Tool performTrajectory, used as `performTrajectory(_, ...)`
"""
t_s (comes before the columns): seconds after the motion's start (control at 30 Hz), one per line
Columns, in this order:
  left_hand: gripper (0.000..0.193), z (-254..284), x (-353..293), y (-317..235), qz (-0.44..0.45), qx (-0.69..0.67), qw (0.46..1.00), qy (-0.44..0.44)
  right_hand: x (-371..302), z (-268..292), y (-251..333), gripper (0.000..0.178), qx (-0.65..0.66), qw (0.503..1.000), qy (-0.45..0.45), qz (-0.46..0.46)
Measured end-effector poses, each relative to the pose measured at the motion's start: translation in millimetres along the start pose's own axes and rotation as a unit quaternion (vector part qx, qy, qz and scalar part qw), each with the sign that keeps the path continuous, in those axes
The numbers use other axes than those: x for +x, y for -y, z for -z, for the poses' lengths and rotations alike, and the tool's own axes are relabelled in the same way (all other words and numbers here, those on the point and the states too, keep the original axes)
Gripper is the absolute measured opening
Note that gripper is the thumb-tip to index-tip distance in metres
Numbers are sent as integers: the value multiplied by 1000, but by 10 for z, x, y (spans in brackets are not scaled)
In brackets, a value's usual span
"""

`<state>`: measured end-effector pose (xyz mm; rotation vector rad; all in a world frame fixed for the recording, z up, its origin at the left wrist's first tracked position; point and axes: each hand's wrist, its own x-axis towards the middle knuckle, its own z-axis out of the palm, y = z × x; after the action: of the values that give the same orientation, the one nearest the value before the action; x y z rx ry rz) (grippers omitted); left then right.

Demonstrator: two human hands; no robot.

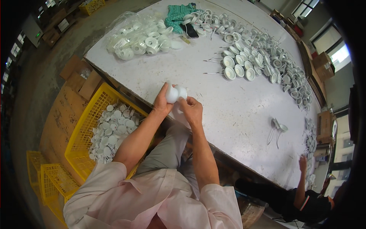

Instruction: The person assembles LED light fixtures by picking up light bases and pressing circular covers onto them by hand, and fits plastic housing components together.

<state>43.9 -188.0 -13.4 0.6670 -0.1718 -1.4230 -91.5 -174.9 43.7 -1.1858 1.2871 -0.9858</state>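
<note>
Near the table's edge, in front of my body, my left hand is closed round a glossy white dome-shaped piece. Pressed against its right side is a second white rounded piece. My right hand pinches this second piece from below right with thumb and fingers. Whether the two pieces are joined cannot be made out. A clear plastic bag at the far left of the table holds several similar white cup-shaped parts.
White round parts with wire leads cover the table's far right. A teal cloth and black phone lie at the back. A yellow crate of white discs stands left. At lower right, another person reaches over the table.
</note>
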Motion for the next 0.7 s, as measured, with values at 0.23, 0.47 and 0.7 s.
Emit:
performTrajectory(0.23,57,-221,-253,-124,-55,118,989,71,-15,98,35,35,-53,995,81,-17)
performTrajectory(0.47,46,-176,-286,-161,31,-26,996,75,-73,154,-168,30,126,986,103,20)
performTrajectory(0.7,38,-121,-239,-75,17,-85,996,36,-171,60,-376,30,241,968,66,-10)
